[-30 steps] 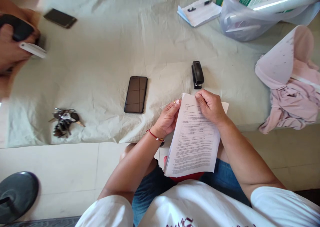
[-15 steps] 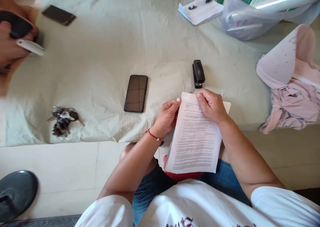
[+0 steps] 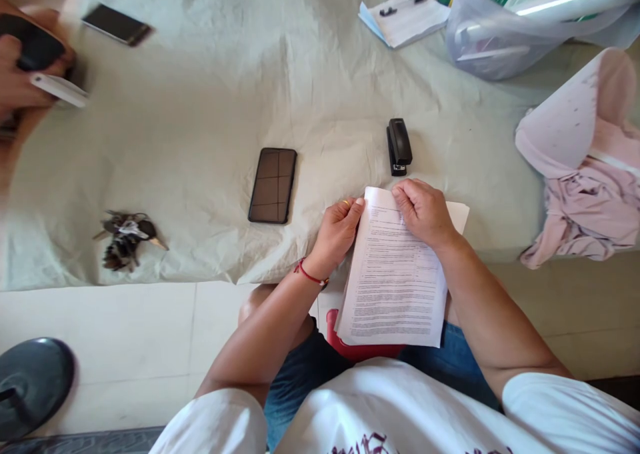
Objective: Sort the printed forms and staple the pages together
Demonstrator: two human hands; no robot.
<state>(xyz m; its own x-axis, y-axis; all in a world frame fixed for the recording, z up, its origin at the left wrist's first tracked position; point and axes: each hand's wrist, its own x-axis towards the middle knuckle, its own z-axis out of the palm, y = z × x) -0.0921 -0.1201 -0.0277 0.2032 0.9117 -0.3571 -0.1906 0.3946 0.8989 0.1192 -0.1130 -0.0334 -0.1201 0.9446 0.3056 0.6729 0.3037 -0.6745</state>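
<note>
At the far left a co-worker's hand [image 3: 20, 74] is seen, blurred, closed around a dark object and a white one, with a phone [image 3: 116, 25] lying beyond it on the sheet [image 3: 200, 107]. A bunch of keys [image 3: 125, 239] lies near the sheet's front edge, and a second phone [image 3: 273, 185] lies face up toward the middle. The papers [image 3: 395, 287] are held over the lap, their top edge resting at the front of the sheet. The top left corner is pinched by the left hand [image 3: 336, 234], a ring and a red wrist cord being visible on it; the top edge is gripped by the right hand [image 3: 423, 213], fingers curled over the sheets. The pages appear gathered and squared into one stack, with a further leaf showing behind at the right. The stapler [image 3: 399, 146] lies untouched just beyond the hands, so no fastening is judged to have been done yet; no staple can be made out at the corner. Farther right, a notepad [image 3: 405, 19] with a pen, a plastic bag [image 3: 500, 34] and a pink cloth [image 3: 585, 194] are seen.
</note>
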